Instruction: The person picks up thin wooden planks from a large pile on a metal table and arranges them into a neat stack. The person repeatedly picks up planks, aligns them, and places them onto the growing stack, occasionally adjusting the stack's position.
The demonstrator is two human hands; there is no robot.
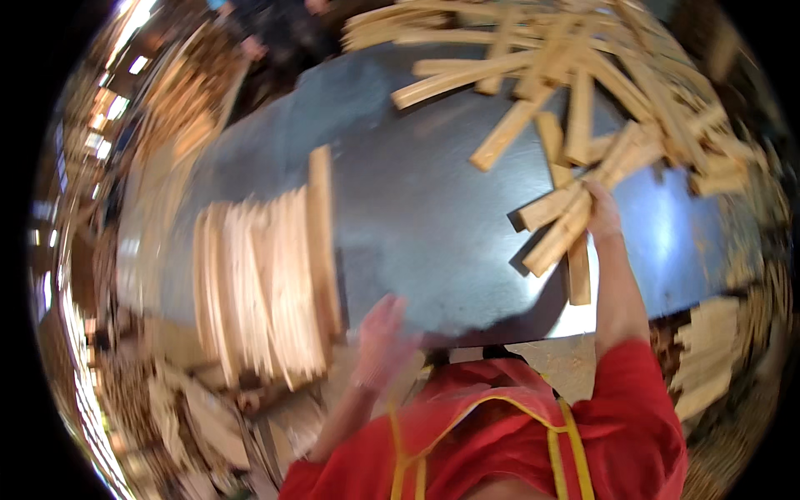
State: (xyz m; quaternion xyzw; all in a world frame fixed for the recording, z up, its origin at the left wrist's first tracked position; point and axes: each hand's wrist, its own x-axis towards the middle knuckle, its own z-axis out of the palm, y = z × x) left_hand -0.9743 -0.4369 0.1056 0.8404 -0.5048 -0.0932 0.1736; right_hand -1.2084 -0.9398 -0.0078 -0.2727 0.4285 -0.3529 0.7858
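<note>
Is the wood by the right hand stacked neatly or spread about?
Spread about: the boards cross at many angles on the table, the right hand touching them.

The left hand (386, 337) is smeared by blur, so its separate fingers cannot be told. On the right, some fingers of the right hand (604, 215) are hidden where it holds a wooden strip (560, 232). The far co-worker (279, 29) is cut off by the upper edge. Lower pieces in the far-right pile (571, 52) are covered; the left-hand boards (187, 100) blur together.
</note>
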